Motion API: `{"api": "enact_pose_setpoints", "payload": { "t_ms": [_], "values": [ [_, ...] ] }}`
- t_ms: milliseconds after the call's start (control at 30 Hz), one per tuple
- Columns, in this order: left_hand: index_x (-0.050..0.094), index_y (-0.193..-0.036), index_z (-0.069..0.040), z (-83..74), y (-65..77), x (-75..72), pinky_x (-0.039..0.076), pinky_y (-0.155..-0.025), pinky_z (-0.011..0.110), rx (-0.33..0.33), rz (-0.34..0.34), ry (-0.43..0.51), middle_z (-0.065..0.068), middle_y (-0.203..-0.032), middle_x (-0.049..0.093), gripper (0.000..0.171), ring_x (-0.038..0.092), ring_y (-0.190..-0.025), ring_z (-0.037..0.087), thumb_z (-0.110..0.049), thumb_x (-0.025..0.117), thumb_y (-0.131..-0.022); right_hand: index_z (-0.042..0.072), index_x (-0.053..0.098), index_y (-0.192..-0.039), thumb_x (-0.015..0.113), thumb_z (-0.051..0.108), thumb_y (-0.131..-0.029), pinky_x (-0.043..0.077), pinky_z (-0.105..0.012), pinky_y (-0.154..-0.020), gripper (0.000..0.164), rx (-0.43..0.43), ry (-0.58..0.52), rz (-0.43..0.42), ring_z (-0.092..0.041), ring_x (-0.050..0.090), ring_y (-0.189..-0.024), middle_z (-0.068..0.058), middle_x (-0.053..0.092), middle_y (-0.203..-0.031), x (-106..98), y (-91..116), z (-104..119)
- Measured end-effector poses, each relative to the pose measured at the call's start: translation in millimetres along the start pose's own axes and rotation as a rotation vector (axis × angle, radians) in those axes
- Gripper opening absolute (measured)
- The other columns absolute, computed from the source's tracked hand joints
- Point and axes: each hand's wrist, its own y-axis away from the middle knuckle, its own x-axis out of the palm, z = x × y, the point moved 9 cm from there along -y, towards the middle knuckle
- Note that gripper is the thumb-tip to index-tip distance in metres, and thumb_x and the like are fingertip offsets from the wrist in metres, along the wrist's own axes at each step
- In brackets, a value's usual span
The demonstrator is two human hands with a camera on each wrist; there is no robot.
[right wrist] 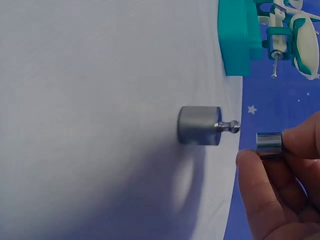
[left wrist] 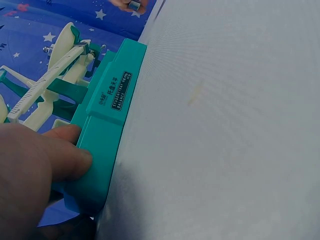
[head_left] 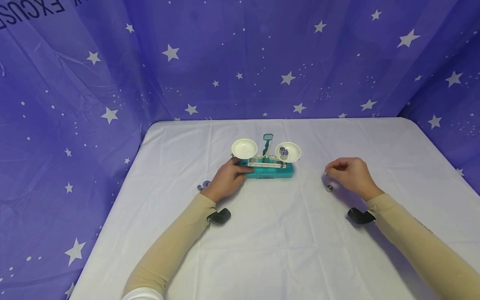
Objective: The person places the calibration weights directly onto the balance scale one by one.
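Observation:
A green and white tray balance (head_left: 267,172) stands on the white cloth. My left hand (head_left: 226,179) grips the left end of its base, with the thumb and a finger on the green plastic (left wrist: 106,145). Small metal weights (head_left: 283,151) sit in the balance's right pan (head_left: 295,155); the left pan (head_left: 244,148) holds nothing. To the right, my right hand (head_left: 350,175) pinches a small shiny cylindrical weight (right wrist: 269,143) between thumb and fingers, above the cloth. A larger knobbed metal weight (right wrist: 200,125) stands on the cloth near that hand.
Beside my left wrist lie small metal pieces (head_left: 200,187) and a bluish round piece (head_left: 206,183), partly hidden by the hand. The white-clothed table (head_left: 262,250) ends at a purple star-patterned curtain (head_left: 240,58) behind and at the sides.

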Motion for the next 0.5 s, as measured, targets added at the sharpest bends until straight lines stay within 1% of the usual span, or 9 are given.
{"api": "enact_pose_setpoints", "payload": {
  "t_ms": [133,267,433,500],
  "values": [
    [0.077,-0.118,-0.008,0.7,0.5,0.0,0.043,-0.117,0.050,0.001,-0.003,-0.010,0.022,-0.145,0.055,0.031,0.053,-0.138,0.037,-0.005,0.059,-0.094,0.002,0.080,-0.091,0.073,0.013,-0.088,0.046,-0.008,-0.065,0.013,-0.021,0.009,-0.009,0.013,0.058,-0.069,-0.015,0.079,-0.086,-1,-3,5],
    [0.077,-0.118,-0.008,0.8,0.4,-0.4,0.043,-0.117,0.050,-0.002,-0.004,-0.008,0.022,-0.146,0.055,0.030,0.053,-0.138,0.037,-0.005,0.059,-0.095,0.002,0.080,-0.091,0.073,0.013,-0.088,0.046,-0.010,-0.064,0.013,-0.022,0.004,-0.007,0.012,0.059,-0.069,-0.015,0.079,-0.086,-2,-5,10],
    [0.077,-0.118,-0.008,1.0,0.0,0.5,0.043,-0.117,0.050,-0.003,0.002,-0.006,0.022,-0.146,0.055,0.031,0.053,-0.138,0.037,-0.004,0.058,-0.095,0.003,0.080,-0.091,0.073,0.014,-0.088,0.048,-0.012,-0.064,0.013,0.007,-0.036,-0.001,0.009,0.061,-0.070,-0.007,0.079,-0.084,-3,-8,15],
    [0.077,-0.118,-0.008,1.0,0.1,0.7,0.043,-0.117,0.050,-0.003,0.003,-0.006,0.022,-0.145,0.055,0.031,0.053,-0.138,0.037,-0.004,0.058,-0.095,0.003,0.080,-0.092,0.073,0.014,-0.087,0.049,-0.013,-0.064,0.013,0.023,-0.048,0.000,0.009,0.061,-0.070,0.003,0.077,-0.079,-5,-10,17]
  ]
}}
